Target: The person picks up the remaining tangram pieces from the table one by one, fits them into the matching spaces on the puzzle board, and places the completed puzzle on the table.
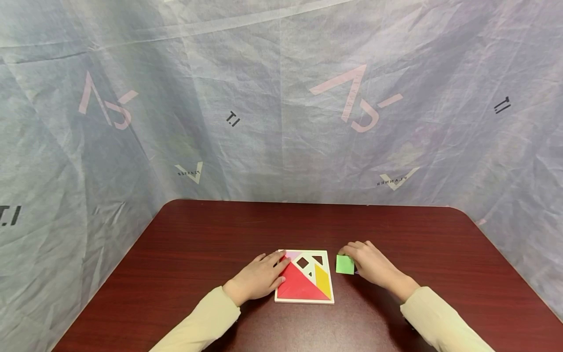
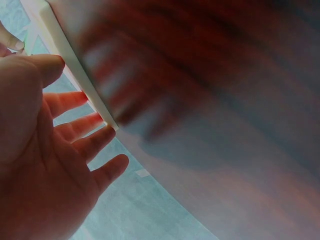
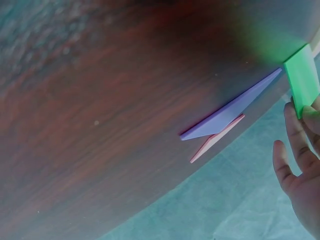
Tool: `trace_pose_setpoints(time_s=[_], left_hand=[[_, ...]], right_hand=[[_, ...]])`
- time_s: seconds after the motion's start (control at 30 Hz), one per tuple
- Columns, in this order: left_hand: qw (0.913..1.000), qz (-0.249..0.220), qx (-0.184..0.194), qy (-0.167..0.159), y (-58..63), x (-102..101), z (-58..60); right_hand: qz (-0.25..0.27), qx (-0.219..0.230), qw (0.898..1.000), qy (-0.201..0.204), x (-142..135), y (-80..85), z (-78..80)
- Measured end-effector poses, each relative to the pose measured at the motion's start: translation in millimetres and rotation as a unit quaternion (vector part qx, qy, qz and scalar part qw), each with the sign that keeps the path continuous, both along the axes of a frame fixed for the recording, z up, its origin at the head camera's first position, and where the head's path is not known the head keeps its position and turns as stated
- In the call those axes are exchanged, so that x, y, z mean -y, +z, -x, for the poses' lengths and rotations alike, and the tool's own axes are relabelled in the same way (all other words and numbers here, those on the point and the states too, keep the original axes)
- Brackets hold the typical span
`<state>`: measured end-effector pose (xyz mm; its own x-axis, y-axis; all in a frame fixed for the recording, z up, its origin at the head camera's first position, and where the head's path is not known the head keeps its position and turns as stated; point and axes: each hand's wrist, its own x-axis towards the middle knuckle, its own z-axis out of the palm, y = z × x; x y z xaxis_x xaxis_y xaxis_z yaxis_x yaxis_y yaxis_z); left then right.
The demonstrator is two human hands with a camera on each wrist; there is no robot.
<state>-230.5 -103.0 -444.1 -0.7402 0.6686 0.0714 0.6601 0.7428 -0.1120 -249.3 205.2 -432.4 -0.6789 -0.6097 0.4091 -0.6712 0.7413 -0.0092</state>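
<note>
In the head view, left sleeve (image 1: 206, 315) at seven o'clock, right sleeve (image 1: 440, 320) between four and five; both plain, pale cream, long, leaving left hand (image 1: 257, 277) and right hand (image 1: 371, 261) bare

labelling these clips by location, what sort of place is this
Probably a makeshift recording booth: printed grey cloth hangs behind and on both sides of a dark-red wood-grain table, where a puzzle board lies.

Both sleeved forearms (image 1: 203, 319) slant inward from the near side toward the far edge of the surface (image 1: 211, 232). The left hand (image 1: 257, 279) lies palm down, its fingers spread; the right hand (image 1: 371, 264), slightly nearer that edge, pinches with thumb and fingertips.
</note>
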Motion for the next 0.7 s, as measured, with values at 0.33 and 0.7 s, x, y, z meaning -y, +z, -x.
trace_pose_setpoints(time_s=[0.33, 0.7], left_hand=[[1.0000, -0.003, 0.007, 0.002, 1.3, -0.4, -0.5], [1.0000, -0.004, 0.008, 0.002, 2.5, -0.2, -1.5]], right_hand=[[0.023, 0.000, 1.000, 0.011, 3.0, 2.4, -0.5], [0.031, -0.005, 0.999, 0.021, 11.3, 4.7, -1.0]])
